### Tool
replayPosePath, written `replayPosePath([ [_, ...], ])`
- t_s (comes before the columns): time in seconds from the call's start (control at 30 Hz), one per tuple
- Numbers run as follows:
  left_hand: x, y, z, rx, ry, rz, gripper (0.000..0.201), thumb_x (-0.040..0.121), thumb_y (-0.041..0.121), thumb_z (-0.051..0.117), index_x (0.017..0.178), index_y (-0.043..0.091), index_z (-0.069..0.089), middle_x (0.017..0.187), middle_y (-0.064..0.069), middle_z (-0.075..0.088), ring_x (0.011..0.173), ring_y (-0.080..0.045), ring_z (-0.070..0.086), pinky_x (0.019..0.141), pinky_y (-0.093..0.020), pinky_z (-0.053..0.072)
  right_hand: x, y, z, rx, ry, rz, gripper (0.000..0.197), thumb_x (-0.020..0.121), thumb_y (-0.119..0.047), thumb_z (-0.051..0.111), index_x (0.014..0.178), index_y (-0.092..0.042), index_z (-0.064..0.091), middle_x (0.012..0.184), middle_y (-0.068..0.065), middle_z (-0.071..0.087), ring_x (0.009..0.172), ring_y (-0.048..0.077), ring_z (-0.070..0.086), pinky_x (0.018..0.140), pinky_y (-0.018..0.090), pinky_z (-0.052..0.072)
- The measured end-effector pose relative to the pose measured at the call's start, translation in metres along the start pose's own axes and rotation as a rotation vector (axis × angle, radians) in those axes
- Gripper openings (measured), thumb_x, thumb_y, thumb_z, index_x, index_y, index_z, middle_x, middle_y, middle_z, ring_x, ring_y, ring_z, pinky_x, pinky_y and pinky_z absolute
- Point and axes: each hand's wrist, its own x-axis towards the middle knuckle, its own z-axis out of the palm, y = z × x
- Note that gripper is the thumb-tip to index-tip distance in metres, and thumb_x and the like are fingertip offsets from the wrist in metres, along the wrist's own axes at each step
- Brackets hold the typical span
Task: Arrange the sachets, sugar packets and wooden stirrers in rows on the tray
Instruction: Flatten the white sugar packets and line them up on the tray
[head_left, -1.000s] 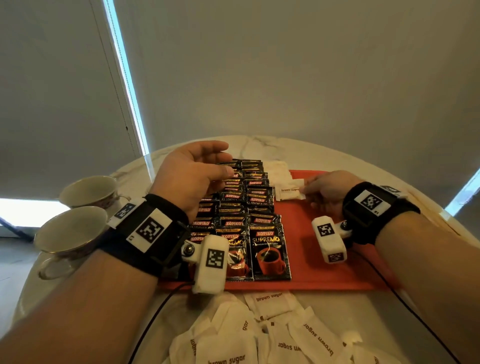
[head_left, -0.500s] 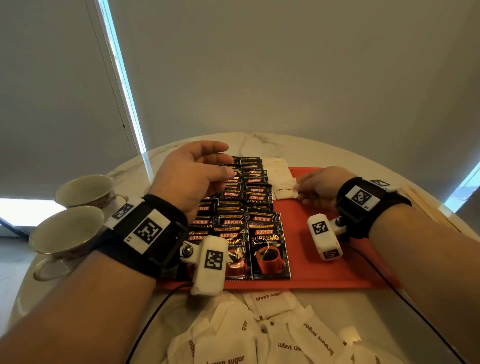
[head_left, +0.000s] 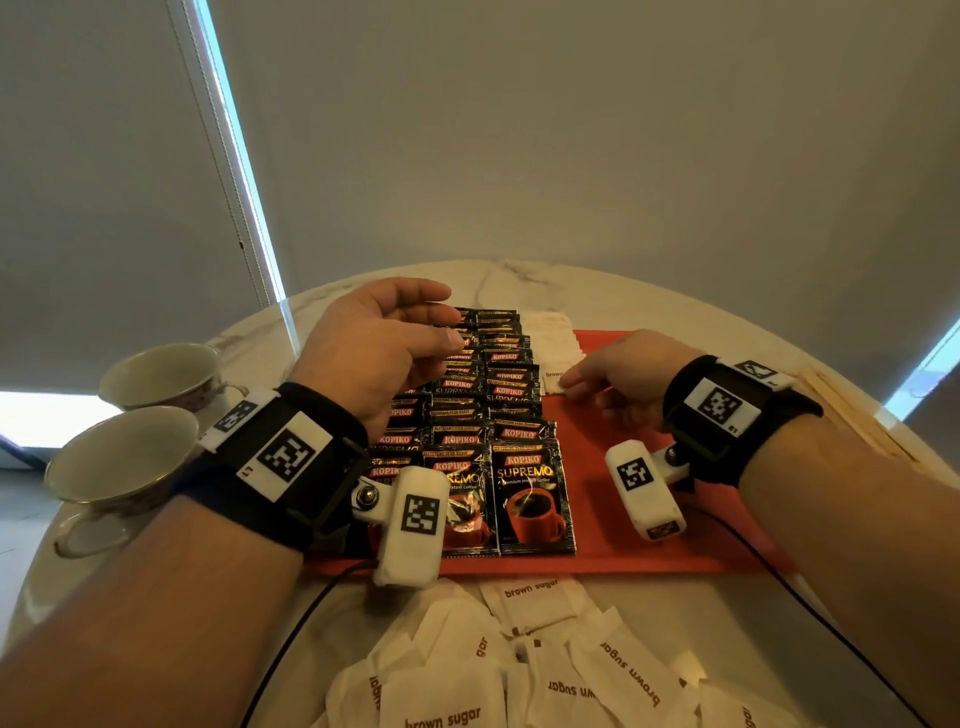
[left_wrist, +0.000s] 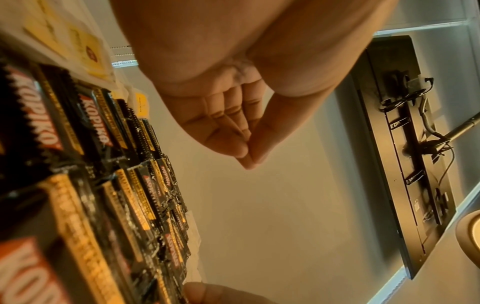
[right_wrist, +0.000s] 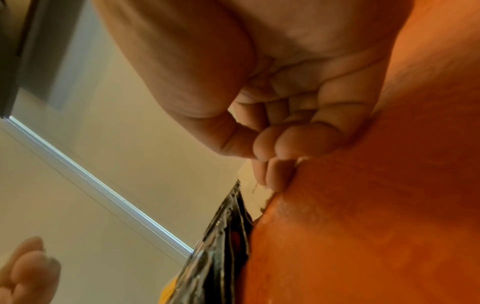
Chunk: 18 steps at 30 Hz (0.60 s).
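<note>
Black Kopiko coffee sachets (head_left: 498, 415) lie in overlapping rows on the left part of the red tray (head_left: 649, 540). A column of white brown sugar packets (head_left: 550, 338) runs beside them at the far end. My right hand (head_left: 576, 384) is low on the tray and pinches the right edge of a sugar packet (head_left: 553, 375) at the near end of that column. In the right wrist view its fingertips (right_wrist: 275, 176) press the packet's edge against the tray. My left hand (head_left: 452, 317) hovers over the sachets, fingers relaxed and holding nothing. Wooden stirrers (head_left: 852, 410) lie on the table to the right.
Several loose brown sugar packets (head_left: 535, 670) lie heaped on the marble table in front of the tray. Two teacups on saucers (head_left: 124, 457) stand at the left edge. The right half of the tray is bare red surface. Cables run from both wrists across the table.
My right hand has carried the sugar packet left and down to the near end of the white column. The left hand has stayed hovering over the sachets.
</note>
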Motion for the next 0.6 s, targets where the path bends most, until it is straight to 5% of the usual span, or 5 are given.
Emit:
replayPosePath([
  [0.17, -0.009, 0.009, 0.005, -0.027, -0.015, 0.002, 0.035, 0.086, -0.009, 0.071, 0.113, 0.014, 0.071, 0.093, 0.0, 0.076, 0.081, -0.015, 0.074, 0.059, -0.024, 0.056, -0.012, -0.002, 0.002, 0.053, -0.01, -0.054, 0.013, 0.094, -0.009, 0.067, 0.103, -0.003, 0.075, 0.087, 0.007, 0.075, 0.056, 0.011, 0.052, 0.056, 0.026, 0.047],
  [0.37, -0.039, 0.037, 0.018, -0.089, -0.025, 0.019, 0.016, 0.094, 0.003, 0.07, 0.108, 0.012, 0.07, 0.091, -0.004, 0.075, 0.07, -0.015, 0.071, 0.057, -0.025, 0.057, -0.07, -0.01, 0.004, -0.054, -0.095, -0.344, 0.012, 0.089, -0.009, 0.071, 0.096, -0.014, 0.079, 0.091, 0.007, 0.076, 0.066, 0.014, 0.062, 0.057, 0.028, 0.051],
  [0.5, -0.072, 0.049, 0.01, 0.137, -0.173, -0.026, 0.009, 0.095, 0.007, 0.071, 0.102, 0.012, 0.071, 0.086, -0.005, 0.075, 0.07, -0.017, 0.071, 0.058, -0.025, 0.058, -0.125, -0.011, 0.017, -0.316, -0.239, -0.448, 0.012, 0.086, -0.024, 0.08, 0.097, -0.025, 0.078, 0.088, -0.003, 0.076, 0.075, 0.013, 0.069, 0.07, 0.033, 0.059],
  [0.6, -0.104, 0.054, -0.012, 0.493, -0.284, -0.1, 0.009, 0.093, 0.013, 0.075, 0.102, 0.014, 0.074, 0.094, -0.004, 0.076, 0.082, -0.016, 0.073, 0.069, -0.031, 0.059, -0.163, -0.005, 0.03, -0.556, -0.364, -0.51, 0.033, 0.08, -0.037, 0.084, 0.11, -0.033, 0.073, 0.104, -0.006, 0.075, 0.09, 0.012, 0.072, 0.077, 0.032, 0.063],
])
